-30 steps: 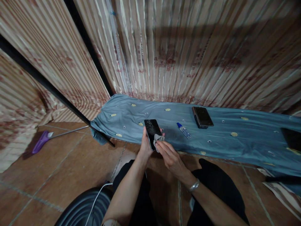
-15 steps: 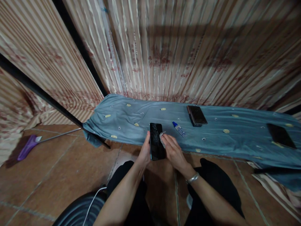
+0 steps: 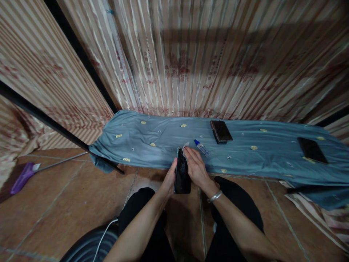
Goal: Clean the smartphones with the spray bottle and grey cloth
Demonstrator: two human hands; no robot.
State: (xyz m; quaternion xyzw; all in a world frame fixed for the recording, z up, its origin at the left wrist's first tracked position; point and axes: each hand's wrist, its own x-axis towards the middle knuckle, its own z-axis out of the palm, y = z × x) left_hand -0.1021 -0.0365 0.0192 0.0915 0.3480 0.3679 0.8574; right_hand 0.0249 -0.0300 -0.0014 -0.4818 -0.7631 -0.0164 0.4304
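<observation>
A black smartphone (image 3: 182, 179) with smeary marks on its screen is held upright-lengthwise over the near edge of the cloth. My left hand (image 3: 169, 177) grips its left side, thumb along the edge. Pinched under the fingers of my right hand (image 3: 196, 168) is a thin whitish wipe (image 3: 185, 145), pressed at the phone's upper right edge. Just beyond that hand a small clear bottle with a blue cap (image 3: 202, 148) lies on the cloth. The phone's back and my left fingertips are hidden.
The blue patterned cloth (image 3: 160, 154) covers a long low surface. On it are a stack of dark phone-like devices (image 3: 222, 131) and another dark flat device (image 3: 312, 150) at right. Black poles (image 3: 40, 112) slant at left. A purple-headed tool (image 3: 23, 177) lies on the tiled floor.
The wipe and my right hand have moved up to the phone's top right edge. The phone has come slightly nearer and tilted. The view has shifted a little to the right.
</observation>
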